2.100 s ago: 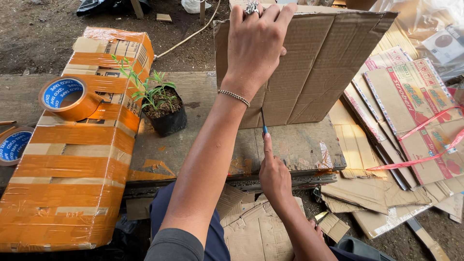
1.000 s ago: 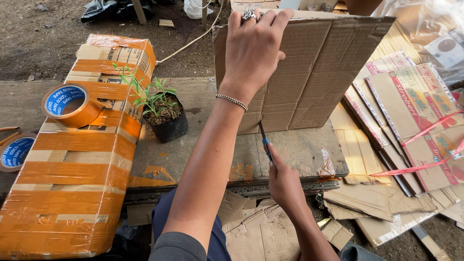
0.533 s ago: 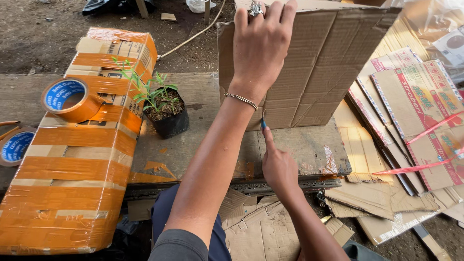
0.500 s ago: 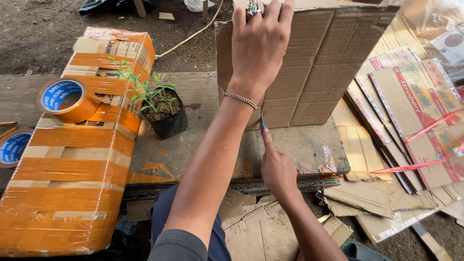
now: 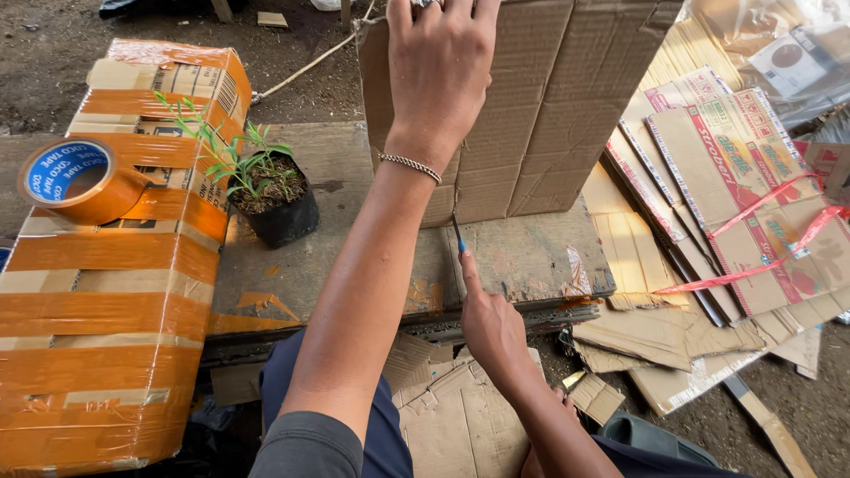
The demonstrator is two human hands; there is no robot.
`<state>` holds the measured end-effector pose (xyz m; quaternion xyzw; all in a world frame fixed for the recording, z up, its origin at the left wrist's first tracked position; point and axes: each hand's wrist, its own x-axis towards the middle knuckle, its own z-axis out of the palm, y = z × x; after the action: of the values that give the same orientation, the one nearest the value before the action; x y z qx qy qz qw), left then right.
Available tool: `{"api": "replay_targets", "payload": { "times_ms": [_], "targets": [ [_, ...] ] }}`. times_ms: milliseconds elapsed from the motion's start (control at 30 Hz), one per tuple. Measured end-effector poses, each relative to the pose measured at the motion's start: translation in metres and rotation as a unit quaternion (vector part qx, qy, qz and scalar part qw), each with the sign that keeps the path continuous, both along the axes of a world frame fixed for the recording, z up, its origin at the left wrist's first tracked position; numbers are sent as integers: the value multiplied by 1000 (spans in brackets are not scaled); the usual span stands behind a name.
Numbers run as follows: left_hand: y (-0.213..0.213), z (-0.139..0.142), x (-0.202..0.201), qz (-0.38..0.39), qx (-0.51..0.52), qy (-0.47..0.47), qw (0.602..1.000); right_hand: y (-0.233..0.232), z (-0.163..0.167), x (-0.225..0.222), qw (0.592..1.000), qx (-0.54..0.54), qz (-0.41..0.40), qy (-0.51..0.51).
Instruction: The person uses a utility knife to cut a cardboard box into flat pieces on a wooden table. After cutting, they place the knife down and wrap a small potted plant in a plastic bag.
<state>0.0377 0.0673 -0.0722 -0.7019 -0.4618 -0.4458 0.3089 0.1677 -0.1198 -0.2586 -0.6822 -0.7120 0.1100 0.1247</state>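
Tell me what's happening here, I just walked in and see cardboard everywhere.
A person is holding a sheet of corrugated cardboard upright on a worn work board with the left hand, while the right hand presses a thin blue-handled blade against the sheet's lower edge. A small potted plant and a tape-wrapped box with a tape roll on it sit alongside.

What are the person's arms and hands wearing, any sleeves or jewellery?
Both forearms are bare. The left hand has a thin silver chain bracelet at the wrist and a ring on one finger. A short grey sleeve shows at the left upper arm. The right hand wears nothing visible.
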Motion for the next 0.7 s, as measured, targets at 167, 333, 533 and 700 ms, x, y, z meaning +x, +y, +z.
{"api": "replay_targets", "payload": {
  "times_ms": [167, 333, 533, 700],
  "targets": [
    [5, -4, 0, 8, 6, 5, 1000, -9, -2, 1, 997, -42, 4, -69],
    [7, -9, -5, 1, 4, 7, 1000, -22, 5, -1, 997, -37, 6, -64],
    [-14, 11, -9, -54, -21, 17, 998, -17, 57, -9, 982, -163, -91, 37],
    [-46, 20, -8, -118, -41, 24, 992, -50, 110, -3, 993, -107, -46, 28]
  ]
}}
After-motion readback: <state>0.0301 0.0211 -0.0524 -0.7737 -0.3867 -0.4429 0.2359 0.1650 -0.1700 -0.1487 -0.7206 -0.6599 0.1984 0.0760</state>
